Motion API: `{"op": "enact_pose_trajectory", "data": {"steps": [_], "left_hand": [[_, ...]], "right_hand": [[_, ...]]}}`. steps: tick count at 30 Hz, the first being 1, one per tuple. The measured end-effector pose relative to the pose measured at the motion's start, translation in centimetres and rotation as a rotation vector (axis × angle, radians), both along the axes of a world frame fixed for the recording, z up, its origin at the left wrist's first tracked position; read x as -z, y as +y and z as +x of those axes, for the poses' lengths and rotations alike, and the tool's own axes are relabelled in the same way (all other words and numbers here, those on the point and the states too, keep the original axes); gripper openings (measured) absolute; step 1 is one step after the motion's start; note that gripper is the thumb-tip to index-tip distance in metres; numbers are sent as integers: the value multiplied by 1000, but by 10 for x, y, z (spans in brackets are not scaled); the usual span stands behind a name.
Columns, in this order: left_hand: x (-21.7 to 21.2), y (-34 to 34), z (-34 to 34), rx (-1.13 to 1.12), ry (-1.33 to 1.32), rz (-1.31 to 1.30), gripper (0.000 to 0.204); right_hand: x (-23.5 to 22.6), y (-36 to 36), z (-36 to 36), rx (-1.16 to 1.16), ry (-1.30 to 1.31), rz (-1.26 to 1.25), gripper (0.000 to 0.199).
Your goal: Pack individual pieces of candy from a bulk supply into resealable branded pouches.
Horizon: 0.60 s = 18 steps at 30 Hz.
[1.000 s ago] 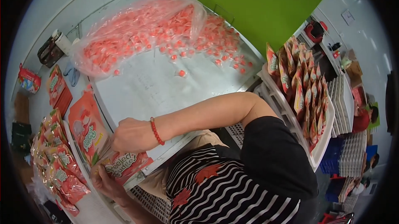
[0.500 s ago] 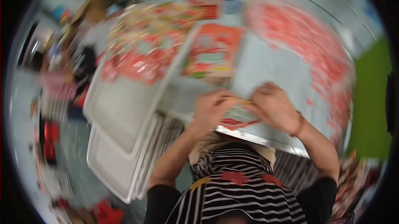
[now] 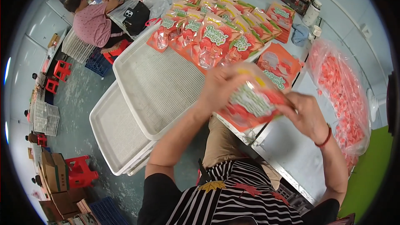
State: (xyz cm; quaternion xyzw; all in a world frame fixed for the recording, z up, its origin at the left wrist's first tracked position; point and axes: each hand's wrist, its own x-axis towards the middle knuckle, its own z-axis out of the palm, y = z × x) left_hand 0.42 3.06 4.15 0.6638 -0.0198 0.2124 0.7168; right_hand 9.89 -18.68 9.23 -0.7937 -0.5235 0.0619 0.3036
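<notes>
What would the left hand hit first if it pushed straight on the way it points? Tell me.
The left hand grips the orange pouch and points up and to the right. Going straight on, it would probably first meet the flat orange packet on the table, though depth is hard to judge.

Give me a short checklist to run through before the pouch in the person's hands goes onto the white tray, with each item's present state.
1. Both hands on the pouch: ok, left hand and right hand grip it.
2. Pouch top sealed: cannot tell, motion blur.
3. Free room on the white tray: ok, its near part is bare.
4. Filled pouches kept to the tray's far end: ok.
5. Bag of pink candies at the right: ok, on the table.
</notes>
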Motion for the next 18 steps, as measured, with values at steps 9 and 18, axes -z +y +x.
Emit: {"op": "enact_pose_trajectory", "data": {"steps": [9,18], "left_hand": [[43,147,33,-341,-214,555,92],[129,124,62,-632,147,907,130]], "right_hand": [[12,157,87,-116,-186,128,26],[74,176,125,55,-260,-108,23]]}}
